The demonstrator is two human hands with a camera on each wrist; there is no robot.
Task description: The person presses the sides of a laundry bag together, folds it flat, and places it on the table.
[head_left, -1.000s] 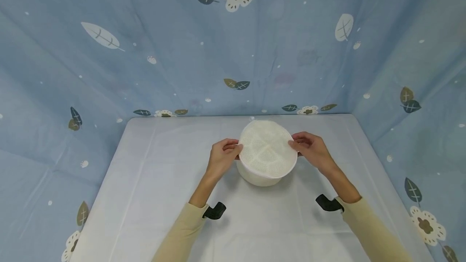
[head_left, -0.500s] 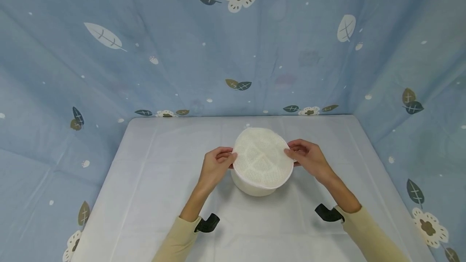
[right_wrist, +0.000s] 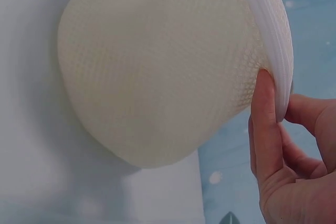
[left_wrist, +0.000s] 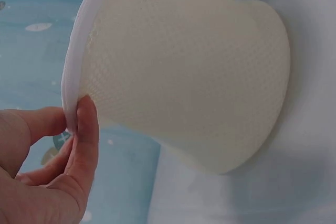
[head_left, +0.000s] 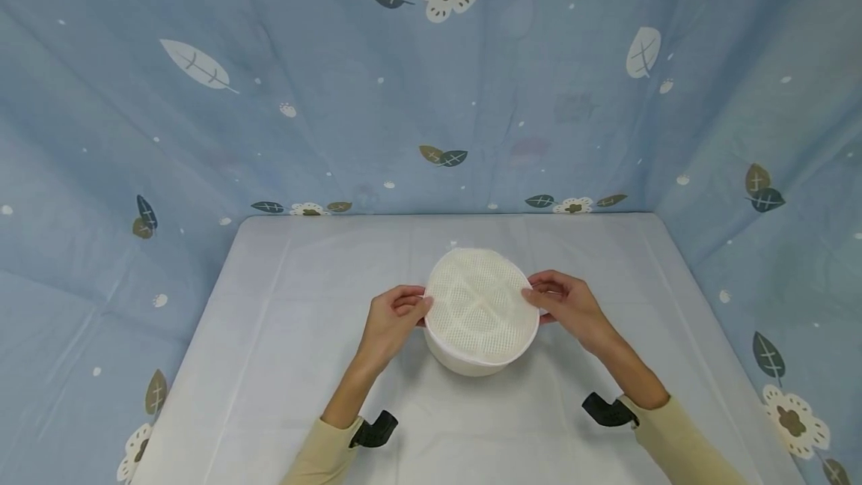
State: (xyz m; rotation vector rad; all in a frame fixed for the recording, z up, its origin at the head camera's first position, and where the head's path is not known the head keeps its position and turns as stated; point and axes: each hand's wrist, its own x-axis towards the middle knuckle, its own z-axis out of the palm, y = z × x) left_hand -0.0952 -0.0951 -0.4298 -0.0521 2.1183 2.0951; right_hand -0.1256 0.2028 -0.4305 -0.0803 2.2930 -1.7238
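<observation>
A cream mesh laundry bag [head_left: 481, 307], round and drum-shaped, stands upright around the middle of the white table. Its round top faces up, ringed by a white edge. On the bag's left, my left hand [head_left: 389, 324] pinches that edge between thumb and fingers. Opposite it, my right hand [head_left: 571, 310] grips the rim the same way. The left wrist view shows the bag's mesh side [left_wrist: 184, 66] bulging down to a rounded base close to the table. From the right wrist, the white zipper-like band [right_wrist: 270, 30] runs between thumb and forefinger.
The white-covered table [head_left: 303, 365] ends at a back edge against a blue leaf-and-flower cloth [head_left: 323, 96]. More of that cloth hangs at both sides. Black wrist mounts [head_left: 374, 429] sit at the cream sleeves [head_left: 673, 436].
Both hands have drawn the laundry bag toward the body and slightly left, keeping hold of its rim. The head view has shifted a little.
</observation>
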